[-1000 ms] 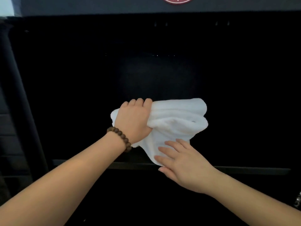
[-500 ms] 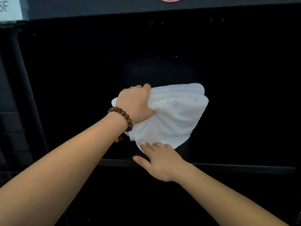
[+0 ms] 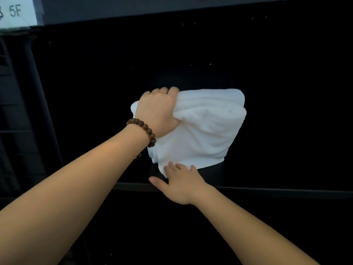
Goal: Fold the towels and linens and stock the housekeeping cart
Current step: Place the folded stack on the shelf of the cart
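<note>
Presently, a folded white towel (image 3: pixel 206 131) is held inside the dark cart compartment (image 3: pixel 277 111), just beyond its front lip (image 3: pixel 267 190). Its upper left part is bunched tightly in the curled fingers of the left hand (image 3: pixel 157 111), whose wrist bears a brown bead bracelet (image 3: pixel 142 129). The towel's lower edge is touched by the straight fingers of the right hand (image 3: pixel 181 186), by which nothing is gripped.

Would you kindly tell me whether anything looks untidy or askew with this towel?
Yes: the white towel is bunched, not squarely folded. The left hand grips its top left, creasing it, and its bottom edge slants by the right hand.
</note>
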A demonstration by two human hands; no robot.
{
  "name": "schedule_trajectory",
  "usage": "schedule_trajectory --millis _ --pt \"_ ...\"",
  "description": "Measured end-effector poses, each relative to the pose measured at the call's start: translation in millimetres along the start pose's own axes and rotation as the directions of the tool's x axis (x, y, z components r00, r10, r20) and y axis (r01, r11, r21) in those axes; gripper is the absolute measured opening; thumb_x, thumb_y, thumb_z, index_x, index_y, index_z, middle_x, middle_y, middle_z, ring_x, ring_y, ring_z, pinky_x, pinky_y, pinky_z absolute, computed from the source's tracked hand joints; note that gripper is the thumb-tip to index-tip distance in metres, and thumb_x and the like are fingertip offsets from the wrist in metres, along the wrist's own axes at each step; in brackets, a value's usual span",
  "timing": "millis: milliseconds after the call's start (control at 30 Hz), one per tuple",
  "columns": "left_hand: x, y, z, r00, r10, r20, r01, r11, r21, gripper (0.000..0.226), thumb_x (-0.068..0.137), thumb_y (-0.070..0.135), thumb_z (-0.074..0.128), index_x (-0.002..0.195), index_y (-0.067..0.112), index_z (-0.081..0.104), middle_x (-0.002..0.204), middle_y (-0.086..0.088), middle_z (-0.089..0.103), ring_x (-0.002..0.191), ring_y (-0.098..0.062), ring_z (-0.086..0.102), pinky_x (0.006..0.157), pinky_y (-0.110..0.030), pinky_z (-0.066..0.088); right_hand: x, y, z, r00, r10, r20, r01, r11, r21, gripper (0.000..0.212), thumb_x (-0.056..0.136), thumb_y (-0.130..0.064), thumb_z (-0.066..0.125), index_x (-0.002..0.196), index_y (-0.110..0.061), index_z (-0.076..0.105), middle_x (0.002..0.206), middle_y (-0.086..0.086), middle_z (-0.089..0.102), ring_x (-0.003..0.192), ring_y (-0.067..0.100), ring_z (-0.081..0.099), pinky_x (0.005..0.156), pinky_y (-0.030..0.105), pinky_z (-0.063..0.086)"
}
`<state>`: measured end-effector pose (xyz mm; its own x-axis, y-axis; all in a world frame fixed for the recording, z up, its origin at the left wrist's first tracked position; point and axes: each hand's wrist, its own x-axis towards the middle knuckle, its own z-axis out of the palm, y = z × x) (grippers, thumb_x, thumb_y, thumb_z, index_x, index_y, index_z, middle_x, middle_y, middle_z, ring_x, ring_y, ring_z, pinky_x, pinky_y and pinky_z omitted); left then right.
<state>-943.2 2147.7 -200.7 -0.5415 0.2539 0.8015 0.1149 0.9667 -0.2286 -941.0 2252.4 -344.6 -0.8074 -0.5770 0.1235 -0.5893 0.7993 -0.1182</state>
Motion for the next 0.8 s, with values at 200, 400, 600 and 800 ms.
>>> schedule_trajectory --millis 200,400,600,800 --pt "-5.2 -3.0 0.9 1.000 -0.002 -0.007 0.002 1.000 -0.011 0.049 0.085 0.043 0.059 0.126 0.020 0.047 0.108 -0.001 0.059 0.097 -0.021 0.056 0.088 -0.034 0.042 20.0 -1.3 5.6 0.983 0.013 -0.180 -0.024 0.998 -0.059 0.105 0.074 -0.079 -0.006 0.114 -0.010 0.063 0.123 0.013 0.049 0.117 0.030 0.040 0.090 0.046 0.036" --pt "-2.1 -2.8 -7.3 1.000 0.002 -0.029 -0.003 1.000 -0.010 0.051 0.085 0.043 0.059 0.129 0.020 0.045 0.112 0.000 0.058 0.101 -0.021 0.054 0.091 -0.035 0.041 41.5 -0.1 -4.6 0.992 0.106 0.061 -0.104 0.994 -0.040 0.088 0.088 -0.072 0.010 0.147 -0.010 0.031 0.155 0.011 0.024 0.143 0.029 0.018 0.111 0.055 0.016" --pt "-10.4 -5.7 -6.1 1.000 0.007 0.000 -0.007 1.000 0.001 0.051 0.086 0.042 0.059 0.130 0.020 0.045 0.113 -0.001 0.057 0.102 -0.021 0.054 0.092 -0.033 0.040 -29.5 -28.4 -9.2 0.955 -0.095 -0.281 0.054 0.987 -0.149 0.053 0.093 -0.054 0.033 0.102 -0.011 0.064 0.100 0.005 0.052 0.096 0.023 0.046 0.091 0.043 0.041" --pt "-19.2 -5.0 -11.8 0.999 0.042 0.019 -0.042 0.999 -0.015 0.054 0.084 0.042 0.059 0.131 0.020 0.044 0.115 0.000 0.057 0.104 -0.022 0.054 0.093 -0.034 0.039 -96.5 -15.8 -82.8 0.512 -0.208 -0.834 -0.109 0.947 -0.303 0.065 0.067 -0.035 0.077 0.121 -0.002 0.058 0.123 0.021 0.056 0.117 0.036 0.045 0.096 0.050 0.045"
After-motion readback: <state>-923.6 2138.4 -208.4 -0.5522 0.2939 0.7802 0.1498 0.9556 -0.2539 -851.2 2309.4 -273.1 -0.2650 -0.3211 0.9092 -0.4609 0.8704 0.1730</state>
